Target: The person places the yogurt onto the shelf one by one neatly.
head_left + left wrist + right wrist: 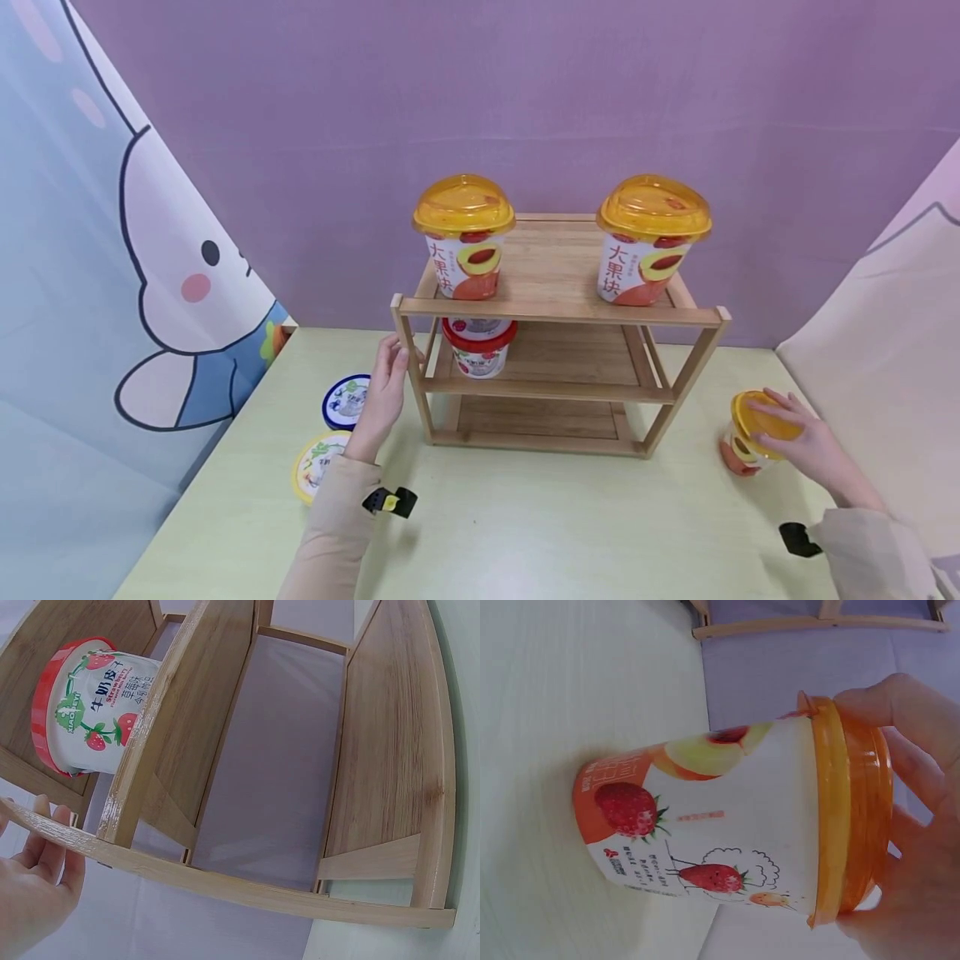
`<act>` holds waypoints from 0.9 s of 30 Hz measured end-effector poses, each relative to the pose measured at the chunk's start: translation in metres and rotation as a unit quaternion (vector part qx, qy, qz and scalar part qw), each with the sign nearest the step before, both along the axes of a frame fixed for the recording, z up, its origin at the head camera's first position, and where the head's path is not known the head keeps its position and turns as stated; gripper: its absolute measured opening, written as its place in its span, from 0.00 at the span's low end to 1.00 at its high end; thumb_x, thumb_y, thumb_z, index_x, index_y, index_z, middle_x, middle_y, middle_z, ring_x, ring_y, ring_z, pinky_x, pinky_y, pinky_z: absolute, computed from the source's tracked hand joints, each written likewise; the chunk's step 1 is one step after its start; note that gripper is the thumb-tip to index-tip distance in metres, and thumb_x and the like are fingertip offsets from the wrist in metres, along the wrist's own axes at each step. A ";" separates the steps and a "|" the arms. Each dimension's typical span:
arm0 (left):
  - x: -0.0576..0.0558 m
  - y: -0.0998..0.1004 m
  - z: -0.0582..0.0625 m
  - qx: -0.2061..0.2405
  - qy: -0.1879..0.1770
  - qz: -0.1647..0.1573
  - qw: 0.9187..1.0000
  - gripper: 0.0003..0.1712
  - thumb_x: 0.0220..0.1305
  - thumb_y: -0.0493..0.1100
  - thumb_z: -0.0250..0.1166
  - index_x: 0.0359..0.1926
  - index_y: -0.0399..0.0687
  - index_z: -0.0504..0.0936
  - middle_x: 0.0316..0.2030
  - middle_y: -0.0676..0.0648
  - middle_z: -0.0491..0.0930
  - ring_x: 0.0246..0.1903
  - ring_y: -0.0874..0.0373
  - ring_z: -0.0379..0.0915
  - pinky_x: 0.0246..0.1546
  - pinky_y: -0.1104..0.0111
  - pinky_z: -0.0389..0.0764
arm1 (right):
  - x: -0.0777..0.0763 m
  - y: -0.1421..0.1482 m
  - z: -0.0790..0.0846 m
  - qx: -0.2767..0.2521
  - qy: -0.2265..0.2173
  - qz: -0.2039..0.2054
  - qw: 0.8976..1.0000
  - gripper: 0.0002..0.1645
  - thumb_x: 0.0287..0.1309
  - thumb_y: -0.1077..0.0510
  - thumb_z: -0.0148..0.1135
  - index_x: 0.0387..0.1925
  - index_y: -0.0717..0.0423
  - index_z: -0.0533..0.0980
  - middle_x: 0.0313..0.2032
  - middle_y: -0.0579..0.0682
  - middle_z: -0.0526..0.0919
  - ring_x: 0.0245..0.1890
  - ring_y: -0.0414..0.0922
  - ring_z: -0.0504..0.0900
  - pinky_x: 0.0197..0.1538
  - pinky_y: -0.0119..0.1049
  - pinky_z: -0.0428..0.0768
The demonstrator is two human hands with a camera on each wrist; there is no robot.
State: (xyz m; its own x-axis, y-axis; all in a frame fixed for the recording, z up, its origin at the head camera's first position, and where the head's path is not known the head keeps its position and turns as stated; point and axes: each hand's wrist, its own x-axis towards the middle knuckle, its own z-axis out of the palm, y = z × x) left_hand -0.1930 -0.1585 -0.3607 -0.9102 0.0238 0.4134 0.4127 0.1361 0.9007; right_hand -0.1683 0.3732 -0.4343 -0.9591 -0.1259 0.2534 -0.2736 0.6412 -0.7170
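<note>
Fingers clamped, right hand (813, 443) on cup (712, 817) by worktop (555, 525) right edge, left hand (384, 393) on rack (558, 312), you seem at grasping; lifting calls for steadiness.

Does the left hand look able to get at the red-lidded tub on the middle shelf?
Likely yes: the left hand grips the rack's front left post, close to the red-lidded tub, and the gap above the shelf's front rail looks open. It would probably need to let go first.
</note>
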 end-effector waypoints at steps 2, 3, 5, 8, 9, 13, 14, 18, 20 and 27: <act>-0.001 0.000 -0.001 -0.001 -0.001 0.002 1.000 0.16 0.69 0.33 0.36 0.54 0.28 0.57 0.37 0.30 0.68 0.46 0.33 0.62 0.51 0.55 0.59 | 0.002 -0.004 0.000 0.029 0.023 -0.026 0.999 0.32 0.51 0.62 0.60 0.58 0.64 0.62 0.65 0.37 0.49 0.63 0.64 0.32 0.51 0.70 0.30; -0.001 0.000 -0.001 -0.002 -0.003 0.004 1.000 0.16 0.69 0.33 0.36 0.53 0.28 0.57 0.37 0.32 0.69 0.46 0.33 0.63 0.51 0.56 0.60 | 0.003 -0.007 0.001 0.047 0.036 -0.048 0.997 0.34 0.51 0.61 0.60 0.59 0.65 0.60 0.66 0.47 0.50 0.63 0.66 0.35 0.50 0.70 0.30; -0.001 0.001 -0.001 -0.002 -0.004 0.006 1.000 0.16 0.69 0.33 0.36 0.53 0.28 0.57 0.36 0.34 0.69 0.46 0.33 0.63 0.50 0.56 0.60 | 0.007 -0.016 0.002 0.086 0.057 -0.101 0.990 0.36 0.52 0.58 0.60 0.61 0.64 0.58 0.64 0.65 0.49 0.61 0.70 0.41 0.50 0.71 0.33; -0.001 0.000 -0.001 -0.002 -0.006 0.008 1.000 0.16 0.69 0.33 0.36 0.53 0.28 0.57 0.37 0.29 0.68 0.46 0.33 0.63 0.50 0.55 0.60 | 0.012 -0.032 0.004 0.119 0.071 -0.179 0.974 0.34 0.54 0.55 0.57 0.59 0.65 0.60 0.58 0.76 0.53 0.55 0.74 0.51 0.49 0.70 0.43; -0.001 0.000 -0.001 -0.001 -0.006 0.008 1.000 0.16 0.69 0.33 0.36 0.53 0.28 0.57 0.38 0.28 0.68 0.46 0.33 0.63 0.51 0.54 0.60 | 0.014 -0.037 0.003 0.123 0.068 -0.199 0.970 0.33 0.54 0.54 0.56 0.59 0.66 0.60 0.57 0.77 0.53 0.54 0.75 0.52 0.49 0.69 0.45; -0.001 0.000 -0.001 -0.001 -0.008 0.006 1.000 0.16 0.69 0.33 0.36 0.54 0.29 0.57 0.40 0.25 0.66 0.47 0.34 0.63 0.52 0.55 0.59 | 0.017 -0.050 -0.002 0.121 0.053 -0.246 0.960 0.32 0.56 0.53 0.54 0.58 0.67 0.60 0.55 0.80 0.51 0.53 0.76 0.50 0.49 0.68 0.49; -0.001 0.000 -0.001 -0.001 -0.009 0.007 1.000 0.16 0.69 0.33 0.36 0.54 0.29 0.57 0.40 0.25 0.66 0.47 0.34 0.63 0.52 0.55 0.59 | 0.016 -0.051 -0.004 0.121 0.048 -0.252 0.959 0.33 0.56 0.52 0.53 0.58 0.68 0.59 0.55 0.81 0.49 0.54 0.76 0.48 0.50 0.68 0.48; -0.001 0.000 -0.001 -0.001 -0.007 0.007 1.000 0.15 0.69 0.33 0.36 0.54 0.29 0.57 0.40 0.25 0.66 0.47 0.34 0.63 0.52 0.54 0.59 | 0.015 -0.053 -0.010 0.114 0.029 -0.267 0.957 0.35 0.58 0.50 0.51 0.60 0.68 0.55 0.58 0.81 0.42 0.58 0.74 0.41 0.54 0.67 0.45; -0.001 0.000 -0.001 -0.001 -0.006 0.007 1.000 0.15 0.69 0.33 0.36 0.53 0.29 0.57 0.40 0.25 0.66 0.46 0.34 0.63 0.52 0.54 0.59 | 0.015 -0.054 -0.011 0.108 0.019 -0.270 0.957 0.35 0.59 0.50 0.50 0.61 0.68 0.55 0.59 0.79 0.38 0.59 0.73 0.38 0.54 0.68 0.45; -0.001 0.000 -0.001 0.003 -0.001 0.009 1.000 0.15 0.68 0.32 0.37 0.53 0.27 0.57 0.37 0.33 0.69 0.46 0.33 0.63 0.52 0.56 0.60 | 0.015 -0.054 -0.015 0.111 -0.011 -0.262 0.959 0.33 0.62 0.47 0.46 0.59 0.68 0.58 0.61 0.77 0.34 0.58 0.74 0.37 0.46 0.71 0.53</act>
State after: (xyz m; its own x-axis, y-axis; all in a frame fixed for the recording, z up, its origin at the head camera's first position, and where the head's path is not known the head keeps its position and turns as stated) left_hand -0.1938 -0.1585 -0.3621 -0.9114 0.0042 0.4116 0.4082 0.1377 0.9024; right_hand -0.1531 0.3197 -0.4497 -0.9106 0.3252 0.2550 0.1409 0.8245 -0.5481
